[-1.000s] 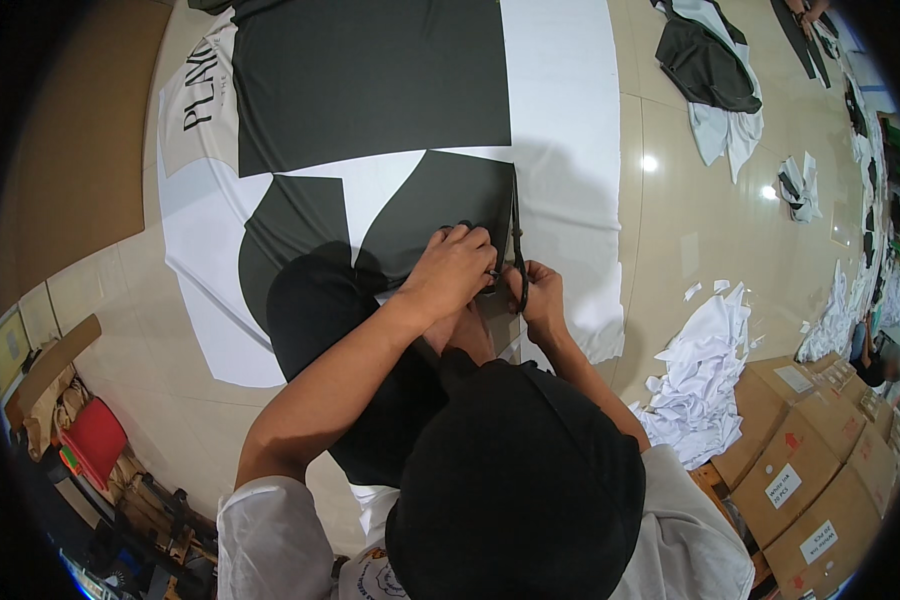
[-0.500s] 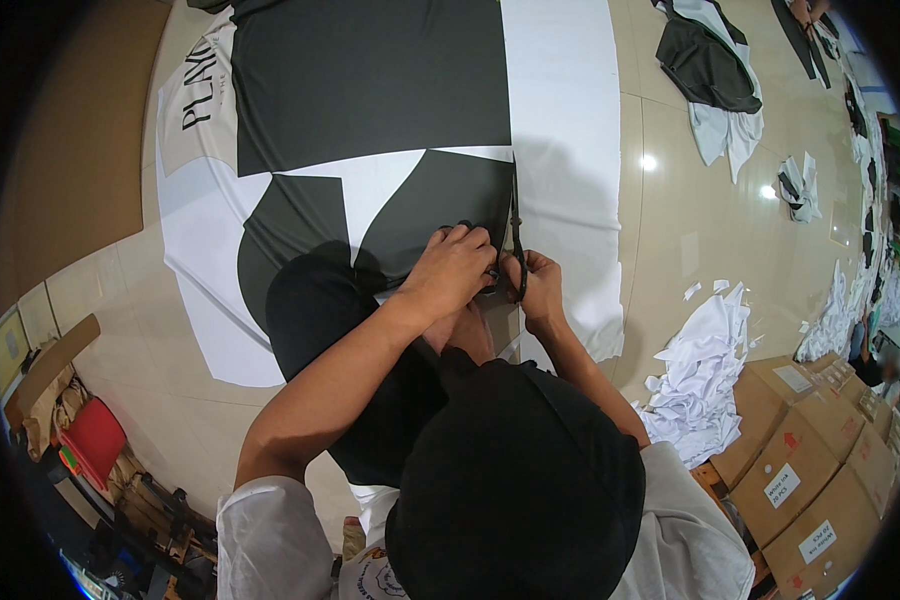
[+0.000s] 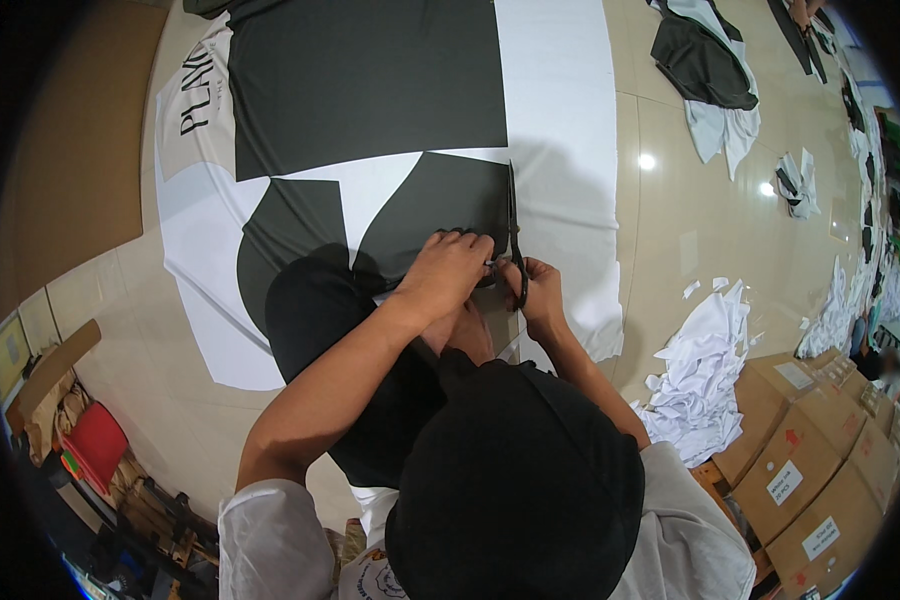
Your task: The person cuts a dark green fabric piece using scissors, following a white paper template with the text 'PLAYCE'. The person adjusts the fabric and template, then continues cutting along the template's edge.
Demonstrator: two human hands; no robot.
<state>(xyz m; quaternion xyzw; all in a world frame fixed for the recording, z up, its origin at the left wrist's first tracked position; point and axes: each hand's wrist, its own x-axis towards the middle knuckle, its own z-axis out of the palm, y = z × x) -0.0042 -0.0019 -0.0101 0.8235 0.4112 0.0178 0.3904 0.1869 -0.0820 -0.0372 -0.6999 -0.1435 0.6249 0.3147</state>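
Observation:
A large white cloth with printed dark grey panels (image 3: 435,195) is spread across the floor in front of me. My right hand (image 3: 542,295) grips black scissors (image 3: 515,235), fingers and thumb at the handles. Their long blades point away from me along the right edge of a dark grey panel. Left of the scissors, my left hand (image 3: 442,272) lies on that panel's near part with its fingers curled onto the fabric by the edge. The exact hold of its fingertips is partly hidden. A bare foot (image 3: 470,335) shows beneath my left wrist.
White cloth scraps (image 3: 705,370) are heaped at the right, by stacked cardboard boxes (image 3: 790,455). Dark and white cloth pieces (image 3: 705,75) lie on the tiled floor at the far right. A brown board (image 3: 70,140) stands at the left. Another person's hand (image 3: 802,12) shows at the top right.
The scissors have shifted slightly toward me, and the right thumb has moved a little away from the fingers at the handles. The left hand stays on the panel.

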